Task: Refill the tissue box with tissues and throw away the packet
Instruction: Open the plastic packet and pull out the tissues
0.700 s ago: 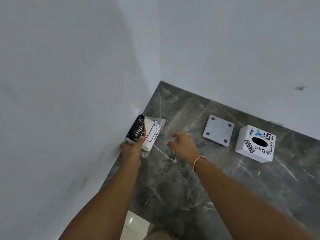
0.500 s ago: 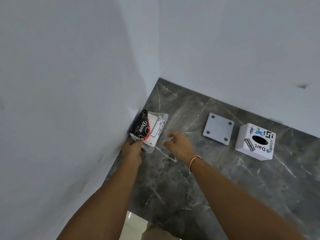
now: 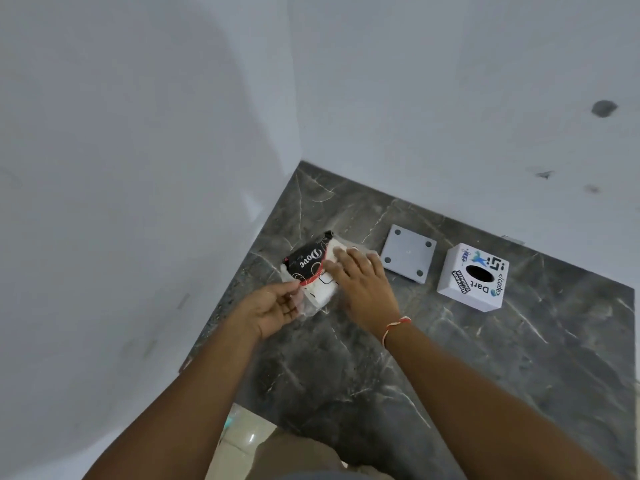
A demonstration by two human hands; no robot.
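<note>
- Grey marble worktop (image 3: pixel 450 358) carries a tissue packet (image 3: pixel 313 271) near the wall corner.
- Left hand (image 3: pixel 273 311) pinches the packet's near edge; right hand (image 3: pixel 363 289) presses flat on top.
- White tissue box (image 3: pixel 472 277) stands well apart, beside a grey plate (image 3: pixel 408 252).

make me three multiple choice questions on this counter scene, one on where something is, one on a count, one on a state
1. Where does the grey square plate lie?
A. between the tissue packet and the tissue box
B. on top of the box
C. on the floor

2. How many dark dots show on the plate?
A. two
B. four
C. six

3. What are the hands doing?
A. both rest on the box
B. left hand pinches the packet's clear wrapper, right hand lies on the packet
C. both hang off the counter

Answers: 1 A, the plate sits on the counter between them. 2 B, one dot near each corner. 3 B, both hands touch the packet, none the box.
</note>
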